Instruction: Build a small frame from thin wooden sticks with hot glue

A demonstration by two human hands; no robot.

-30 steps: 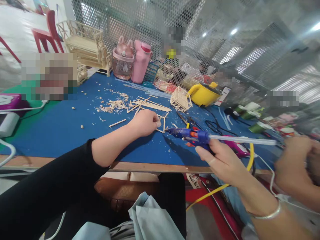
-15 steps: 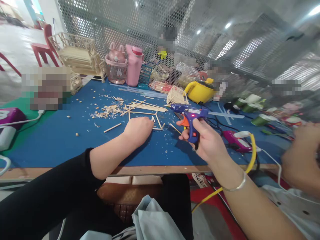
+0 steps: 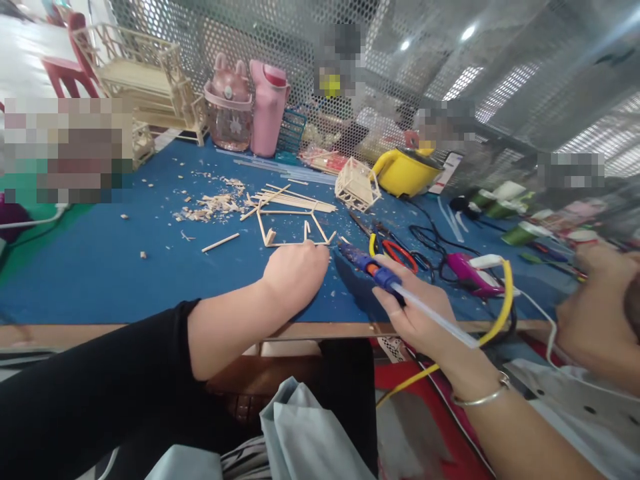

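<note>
My left hand (image 3: 297,277) is closed at the front of a small frame of thin wooden sticks (image 3: 287,213) lying on the blue table. Its fingers meet the near stick beside a short upright piece; the fingertips are partly hidden. In my right hand (image 3: 425,310) is a blue hot glue gun (image 3: 357,255), tilted with its nozzle close to the frame's right near corner. A clear glue stick (image 3: 435,317) sticks out of its back. Loose sticks (image 3: 295,201) lie behind the frame, and one short stick (image 3: 221,243) lies to its left.
Wood scraps (image 3: 220,207) are scattered at left. Pliers with red handles (image 3: 400,255) and black cables lie right of the glue gun. A small stick model (image 3: 357,185), yellow pot (image 3: 407,173), pink bottle (image 3: 267,110) and purple power strip (image 3: 470,275) stand around. Another person's arm (image 3: 600,307) is far right.
The glue gun has turned and come down toward the frame, its rear now facing me. My left hand has shifted right along the frame's near side, uncovering its left near corner.
</note>
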